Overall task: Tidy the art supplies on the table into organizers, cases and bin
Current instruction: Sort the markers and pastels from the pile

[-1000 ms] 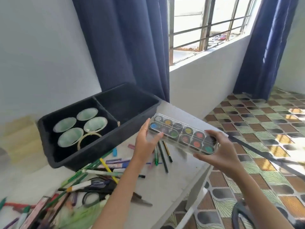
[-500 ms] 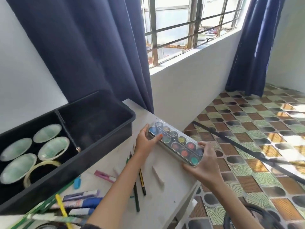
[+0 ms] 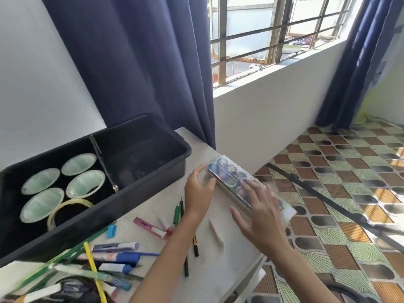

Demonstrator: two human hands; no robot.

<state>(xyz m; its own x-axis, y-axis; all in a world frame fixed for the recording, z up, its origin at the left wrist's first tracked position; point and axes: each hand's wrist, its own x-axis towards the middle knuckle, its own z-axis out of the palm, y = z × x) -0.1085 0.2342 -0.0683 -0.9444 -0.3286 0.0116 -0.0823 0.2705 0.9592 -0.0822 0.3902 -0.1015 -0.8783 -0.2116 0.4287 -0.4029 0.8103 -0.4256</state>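
1. Nearest, on the left of the table [image 3: 229, 263], markers [image 3: 115, 256] lie in a loose heap, none of them sorted yet.
2. A little farther, pencils [image 3: 177, 213], a white chalk stick [image 3: 216, 234] and a small blue piece [image 3: 111, 231] lie scattered and are still to be put away.
3. The right hand [image 3: 260, 215] lies flat, fingers straight and spread, on the near end of the watercolour case [image 3: 227, 173]. It presses and does not grasp.
4. The left hand [image 3: 197, 193] is relaxed, its fingers loose against the case's left side, clasping nothing.
5. The case lies lid-on at the table's far right corner, just beside the bin [image 3: 87, 219].
6. Farthest, the bin's left compartment holds four cups [image 3: 84, 184] and a tape roll [image 3: 65, 206]. I judge most of the tidying remains.
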